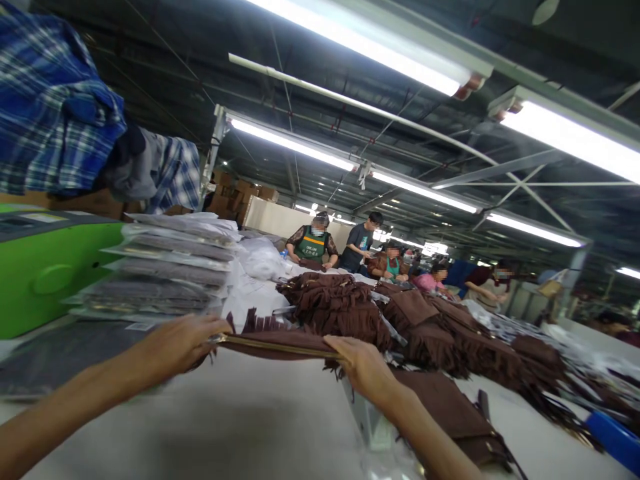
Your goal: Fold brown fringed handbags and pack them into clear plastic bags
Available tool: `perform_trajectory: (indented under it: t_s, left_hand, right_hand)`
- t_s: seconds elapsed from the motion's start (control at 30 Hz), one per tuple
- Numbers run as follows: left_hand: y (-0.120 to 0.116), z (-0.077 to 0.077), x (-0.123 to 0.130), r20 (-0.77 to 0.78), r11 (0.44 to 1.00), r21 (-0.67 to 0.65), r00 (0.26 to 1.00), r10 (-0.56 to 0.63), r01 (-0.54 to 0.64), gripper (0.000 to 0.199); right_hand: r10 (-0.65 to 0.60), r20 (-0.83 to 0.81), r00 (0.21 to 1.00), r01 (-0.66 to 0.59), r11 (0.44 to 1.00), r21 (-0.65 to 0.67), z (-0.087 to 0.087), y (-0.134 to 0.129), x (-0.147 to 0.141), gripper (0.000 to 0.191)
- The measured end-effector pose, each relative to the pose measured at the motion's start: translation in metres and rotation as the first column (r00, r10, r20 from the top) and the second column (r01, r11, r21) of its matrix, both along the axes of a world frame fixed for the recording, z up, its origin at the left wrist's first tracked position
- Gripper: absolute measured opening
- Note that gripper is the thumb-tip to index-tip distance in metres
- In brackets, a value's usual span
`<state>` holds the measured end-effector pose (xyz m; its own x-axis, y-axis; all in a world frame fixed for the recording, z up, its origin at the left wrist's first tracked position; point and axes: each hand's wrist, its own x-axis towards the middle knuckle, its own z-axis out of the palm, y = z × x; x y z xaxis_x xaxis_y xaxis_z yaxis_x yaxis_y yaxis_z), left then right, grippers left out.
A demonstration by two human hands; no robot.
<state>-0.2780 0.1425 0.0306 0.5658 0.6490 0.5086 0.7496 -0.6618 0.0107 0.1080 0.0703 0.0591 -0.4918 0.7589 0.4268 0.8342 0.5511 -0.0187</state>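
- Nearest of all, two bare forearms (pixel 75 403) cross a pale table (pixel 260 427) from the left and right near edges, slanting inward so that the hands work out in front; the elbows are out of view.
- Brown fringed goods (pixel 340 307) overlap in loose heaps across the far middle and right, probably put there to be within reach.
- Wrapped packets (pixel 160 267) are stacked at far left, beside a green machine (pixel 65 273); they lie flat, presumably so the pile stays steady.
- Flat brown bag (pixel 440 407) at near right, partly hidden by the right forearm.
- Brown zipped piece (pixel 285 339) stretched between the hands, over the table's middle. Holding it by both ends seems to keep its edge straight, with the gold-coloured zip (pixel 300 351) turned toward the camera. Whether the fringe just behind belongs to it, I cannot tell.
- Right hand (pixel 363 367): back upward, fingers pointing left and nearly closed, gripping the piece's right end.
- Left hand (pixel 193 337): knuckles up, fingers curled tight around the left end, beside a small metal fitting (pixel 218 339); some fingertips are hidden.
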Motion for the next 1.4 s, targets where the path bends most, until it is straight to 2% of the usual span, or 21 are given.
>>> perform_trajectory:
  t_s: [0.07, 0.13, 0.17, 0.2, 0.23, 0.27, 0.33, 0.43, 0.53, 0.63, 0.73, 0.8, 0.9, 1.0, 1.07, 1.13, 1.2, 1.3, 1.4]
  left_hand:
    - [-0.007, -0.04, 0.006, -0.065, 0.998, -0.05, 0.997, -0.05, 0.047, 0.033]
    - [-0.02, -0.088, 0.01, -0.117, 0.995, -0.088, 0.991, -0.065, 0.055, 0.034]
    - [-0.028, -0.111, 0.011, -0.133, 0.992, -0.11, 0.988, -0.076, 0.061, 0.033]
    - [-0.036, -0.13, 0.011, -0.144, 0.99, -0.128, 0.986, -0.082, 0.064, 0.032]
    - [-0.043, -0.145, 0.01, -0.148, 0.989, -0.138, 0.986, -0.083, 0.062, 0.032]
    - [-0.048, -0.156, 0.01, -0.148, 0.989, -0.14, 0.986, -0.077, 0.056, 0.033]
    - [-0.053, -0.166, 0.008, -0.139, 0.99, -0.134, 0.988, -0.064, 0.045, 0.035]
    - [-0.049, -0.165, 0.005, -0.113, 0.987, -0.148, 0.991, -0.075, 0.058, 0.026]
    - [-0.045, -0.157, 0.003, -0.097, 0.979, -0.198, 0.993, -0.068, 0.048, 0.022]
    - [-0.05, -0.147, 0.0, -0.133, 0.959, -0.282, 0.991, -0.033, -0.006, 0.028]
    - [-0.059, -0.139, -0.006, -0.198, 0.935, -0.344, 0.98, 0.016, -0.084, 0.031]
    - [-0.068, -0.139, -0.012, -0.226, 0.927, -0.342, 0.971, 0.079, -0.155, 0.032]
    - [-0.085, -0.144, -0.022, -0.201, 0.902, -0.371, 0.967, 0.154, -0.221, 0.03]
    - [-0.101, -0.146, -0.03, -0.112, 0.866, -0.46, 0.98, 0.162, -0.196, 0.027]
    - [-0.102, -0.143, -0.034, -0.04, 0.847, -0.509, 0.987, 0.155, -0.154, 0.018]
    - [-0.092, -0.138, -0.035, 0.009, 0.848, -0.507, 0.982, 0.188, -0.157, 0.019]
    - [-0.071, -0.135, -0.036, 0.021, 0.864, -0.451, 0.965, 0.26, -0.223, 0.025]
    - [-0.032, -0.138, -0.032, 0.01, 0.871, -0.389, 0.944, 0.33, -0.301, 0.029]
    - [-0.004, -0.143, -0.025, -0.004, 0.868, -0.376, 0.937, 0.35, -0.325, 0.024]
  right_hand:
    - [0.002, 0.101, 0.995, -0.014, 0.992, 0.126, -0.058, -0.003, 0.01, 0.057]
    - [0.057, 0.198, 0.979, -0.085, 0.987, 0.137, -0.121, -0.01, 0.022, 0.067]
    - [0.103, 0.235, 0.966, -0.128, 0.987, 0.096, -0.148, -0.015, 0.027, 0.068]
    - [0.163, 0.257, 0.953, -0.182, 0.982, 0.051, -0.171, -0.022, 0.032, 0.065]
    - [0.163, 0.246, 0.955, -0.172, 0.985, 0.014, -0.187, -0.028, 0.035, 0.063]
    - [0.157, 0.228, 0.961, -0.151, 0.988, -0.042, -0.196, -0.033, 0.037, 0.061]
    - [0.09, 0.173, 0.981, -0.061, 0.984, -0.165, -0.194, -0.039, 0.036, 0.055]
    - [0.004, 0.1, 0.995, 0.023, 0.962, -0.271, -0.163, -0.034, 0.02, 0.044]
    - [-0.035, 0.015, 0.999, 0.038, 0.978, -0.207, -0.13, -0.02, -0.011, 0.047]
    - [-0.03, -0.078, 0.997, 0.023, 0.996, -0.083, -0.116, -0.003, -0.051, 0.052]
    - [-0.015, -0.077, 0.997, 0.01, 0.998, -0.067, -0.128, 0.015, -0.085, 0.055]
    - [-0.017, -0.03, 0.999, 0.012, 0.987, -0.157, -0.146, 0.026, -0.098, 0.055]
    - [-0.011, 0.035, 0.999, 0.02, 0.959, -0.281, -0.171, 0.037, -0.103, 0.055]
    - [0.001, 0.069, 0.998, 0.02, 0.951, -0.31, -0.18, 0.042, -0.099, 0.055]
    - [-0.001, 0.076, 0.997, 0.025, 0.949, -0.316, -0.18, 0.043, -0.097, 0.054]
    - [-0.008, 0.08, 0.997, 0.032, 0.95, -0.311, -0.18, 0.044, -0.096, 0.054]
    - [-0.008, 0.079, 0.997, 0.032, 0.952, -0.305, -0.182, 0.045, -0.096, 0.054]
    - [0.005, 0.066, 0.998, 0.015, 0.953, -0.303, -0.185, 0.046, -0.096, 0.054]
    - [0.004, 0.064, 0.998, 0.016, 0.954, -0.3, -0.186, 0.046, -0.096, 0.054]
